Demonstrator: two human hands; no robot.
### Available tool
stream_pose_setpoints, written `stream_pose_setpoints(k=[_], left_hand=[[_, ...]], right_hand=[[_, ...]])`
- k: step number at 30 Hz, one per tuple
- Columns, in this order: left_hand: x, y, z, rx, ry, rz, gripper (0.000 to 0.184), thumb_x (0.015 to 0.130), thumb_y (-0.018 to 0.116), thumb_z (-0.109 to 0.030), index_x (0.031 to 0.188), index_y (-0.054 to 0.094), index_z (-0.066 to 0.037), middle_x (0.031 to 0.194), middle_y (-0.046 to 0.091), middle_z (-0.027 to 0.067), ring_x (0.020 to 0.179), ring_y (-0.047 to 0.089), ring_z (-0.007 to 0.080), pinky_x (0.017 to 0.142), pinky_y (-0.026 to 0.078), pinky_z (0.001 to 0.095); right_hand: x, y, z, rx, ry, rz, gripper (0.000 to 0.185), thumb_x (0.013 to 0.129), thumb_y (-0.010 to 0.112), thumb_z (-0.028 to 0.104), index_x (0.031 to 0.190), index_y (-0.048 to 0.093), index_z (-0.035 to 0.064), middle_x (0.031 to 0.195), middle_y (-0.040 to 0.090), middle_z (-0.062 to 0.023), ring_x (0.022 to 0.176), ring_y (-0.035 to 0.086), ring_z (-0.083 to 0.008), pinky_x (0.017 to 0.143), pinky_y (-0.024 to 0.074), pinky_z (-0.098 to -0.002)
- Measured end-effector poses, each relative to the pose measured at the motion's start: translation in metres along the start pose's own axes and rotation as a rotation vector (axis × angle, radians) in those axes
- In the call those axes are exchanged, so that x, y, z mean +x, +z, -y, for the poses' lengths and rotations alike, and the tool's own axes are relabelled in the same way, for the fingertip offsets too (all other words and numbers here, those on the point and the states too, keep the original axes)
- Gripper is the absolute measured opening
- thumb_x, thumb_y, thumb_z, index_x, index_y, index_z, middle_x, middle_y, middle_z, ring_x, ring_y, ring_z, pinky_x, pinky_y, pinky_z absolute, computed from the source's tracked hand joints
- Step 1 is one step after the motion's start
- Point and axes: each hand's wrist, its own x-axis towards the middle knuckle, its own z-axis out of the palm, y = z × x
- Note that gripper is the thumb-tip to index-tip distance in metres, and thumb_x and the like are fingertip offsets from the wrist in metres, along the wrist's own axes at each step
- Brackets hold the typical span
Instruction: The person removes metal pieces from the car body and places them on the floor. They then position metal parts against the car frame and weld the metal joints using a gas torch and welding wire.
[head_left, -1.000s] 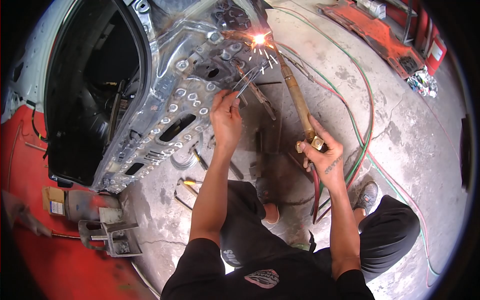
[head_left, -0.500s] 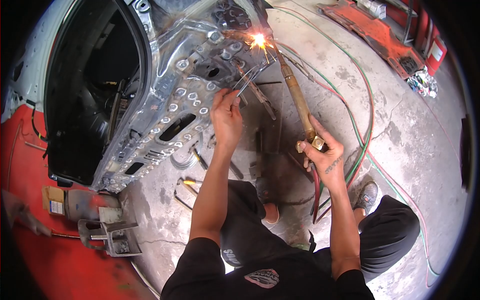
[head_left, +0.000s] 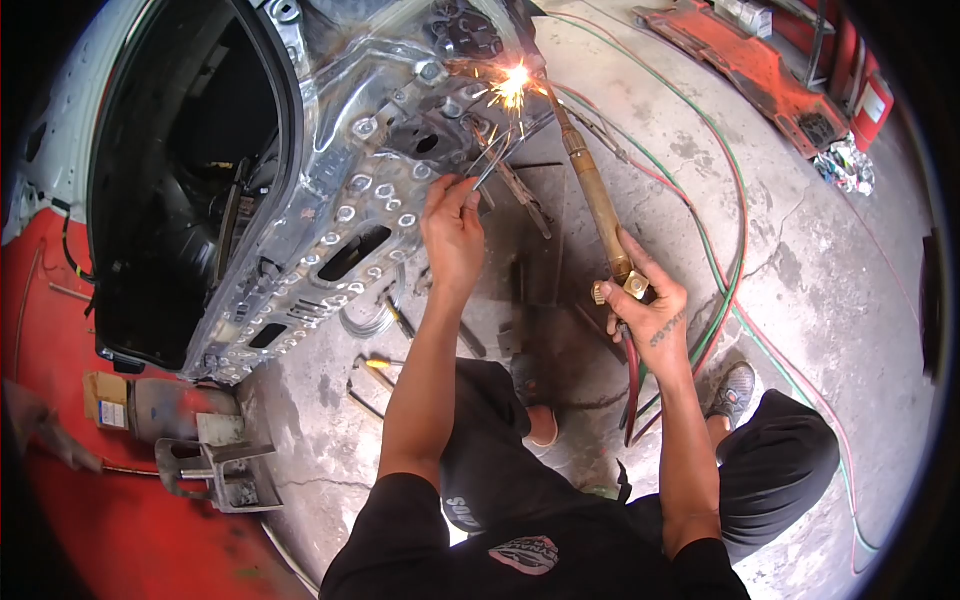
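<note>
My right hand [head_left: 650, 305] is wrapped round the valve end of a brass gas welding torch [head_left: 597, 200]. The torch points up and away, and its tip meets a bright, sparking spot [head_left: 515, 85] at the edge of a bare-metal car body panel [head_left: 385, 190]. Between the fingertips of my left hand [head_left: 455, 225] is pinched a thin bent wire rod [head_left: 490, 165], which reaches up toward the sparks. Glare hides the rod's far end and the metal right at the flame. Rows of round weld marks cover the panel below.
Red and green hoses [head_left: 735, 230] loop across the concrete floor on the right. An orange-red metal part [head_left: 745, 75] and a red cylinder [head_left: 872, 110] lie at top right. At lower left are a metal bracket [head_left: 235, 475] and a small cardboard box [head_left: 105, 400]. Coiled wire [head_left: 365, 325] rests under the panel.
The sparks have changed shape and now spray more to the left and downward. Both hands and the torch have hardly moved.
</note>
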Motion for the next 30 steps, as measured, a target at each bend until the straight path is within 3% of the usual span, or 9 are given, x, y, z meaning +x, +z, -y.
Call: stream_pose_setpoints(k=[13,30], left_hand=[[-0.0016,0.0005,0.0004,-0.016,-0.033,0.002,0.020,0.097,0.068,0.000,0.115,0.077,0.001,0.124,0.069,0.0238,0.104,0.070,0.0407,0.087,0.056,0.0435],[0.0001,-0.0009,-0.0011,-0.027,-0.040,0.012,0.020,0.096,0.068,0.001,0.114,0.077,0.001,0.123,0.070,0.0232,0.102,0.070,0.0406,0.086,0.056,0.0435]], right_hand=[[-0.0009,-0.0015,0.0029,0.027,0.013,0.010,0.055,0.101,0.070,0.012,0.154,0.055,0.0040,0.080,0.067,-0.0029,0.057,0.061,-0.0079,0.051,0.0524,-0.0259],[-0.0006,-0.0016,0.0024,0.008,0.033,0.003,0.054,0.101,0.069,0.010,0.153,0.057,0.0051,0.081,0.067,-0.0035,0.058,0.063,-0.0093,0.052,0.0527,-0.0267]])
